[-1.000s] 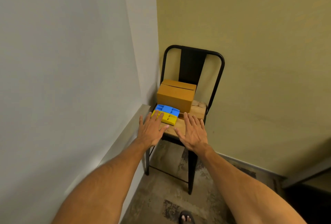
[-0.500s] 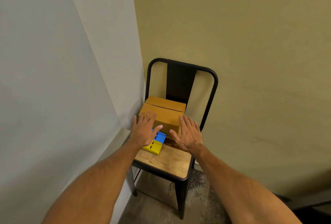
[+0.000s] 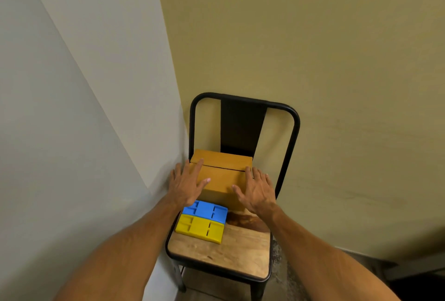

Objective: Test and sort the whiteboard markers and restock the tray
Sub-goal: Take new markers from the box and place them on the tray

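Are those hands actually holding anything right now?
Nothing is gripped: the left hand and right hand lie open, fingers straight, at either side of the cardboard box.

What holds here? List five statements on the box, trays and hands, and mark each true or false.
1. The cardboard box sits on the chair. True.
2. The box's flaps stand open. False: they lie shut.
3. The blue tray lies between the box and the yellow tray. True.
4. The right hand grips a marker. False: it holds nothing, with its fingers straight at the box's right side.
5. The left hand has straight fingers at the box's left side. True.
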The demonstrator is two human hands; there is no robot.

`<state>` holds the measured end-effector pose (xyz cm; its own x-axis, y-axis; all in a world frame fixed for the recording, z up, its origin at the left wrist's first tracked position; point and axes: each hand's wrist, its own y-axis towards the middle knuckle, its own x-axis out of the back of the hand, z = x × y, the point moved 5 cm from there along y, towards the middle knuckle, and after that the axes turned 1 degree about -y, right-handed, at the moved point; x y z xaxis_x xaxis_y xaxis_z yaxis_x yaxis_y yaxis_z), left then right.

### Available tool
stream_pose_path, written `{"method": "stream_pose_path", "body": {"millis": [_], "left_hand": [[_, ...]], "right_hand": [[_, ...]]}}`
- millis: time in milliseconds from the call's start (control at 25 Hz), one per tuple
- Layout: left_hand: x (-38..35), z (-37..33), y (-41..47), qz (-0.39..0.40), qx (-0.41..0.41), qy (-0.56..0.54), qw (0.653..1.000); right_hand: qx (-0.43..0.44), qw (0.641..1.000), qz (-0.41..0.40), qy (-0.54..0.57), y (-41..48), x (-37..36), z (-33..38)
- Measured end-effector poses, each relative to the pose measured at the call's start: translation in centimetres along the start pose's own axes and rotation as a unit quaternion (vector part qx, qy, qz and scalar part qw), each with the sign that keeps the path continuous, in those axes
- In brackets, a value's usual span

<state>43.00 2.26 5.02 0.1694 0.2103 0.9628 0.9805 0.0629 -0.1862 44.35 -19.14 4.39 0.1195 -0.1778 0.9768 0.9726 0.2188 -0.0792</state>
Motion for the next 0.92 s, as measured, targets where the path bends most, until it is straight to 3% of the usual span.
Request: {"method": "stream_pose_path", "body": {"millis": [240, 360, 600, 760, 920], "left_hand": [[-0.6, 1.6, 3.5, 0.019, -0.012, 0.009, 1.0], [-0.7, 1.9, 4.8, 0.014, -0.016, -0.049, 0.999], [1.3, 2.1, 5.6, -0.077, 0.001, -0.206, 0.976], [3.2, 2.1, 6.0, -0.123, 0.031, -0.287, 0.949], [4.6, 1.1, 6.9, -0.111, 0.03, -0.359, 0.926]], "right_hand": [[-0.045, 0.999, 0.027, 0.004, 1.6, -1.6, 0.5], [-0.054, 0.998, 0.022, 0.012, 1.9, -1.6, 0.7], [-0.035, 0.998, 0.005, -0.05, 1.5, -1.0, 1.6], [-0.024, 0.998, -0.05, -0.003, 1.2, 1.3, 1.3], [0.071, 0.986, -0.139, 0.065, 0.8, 3.1, 1.3]]}}
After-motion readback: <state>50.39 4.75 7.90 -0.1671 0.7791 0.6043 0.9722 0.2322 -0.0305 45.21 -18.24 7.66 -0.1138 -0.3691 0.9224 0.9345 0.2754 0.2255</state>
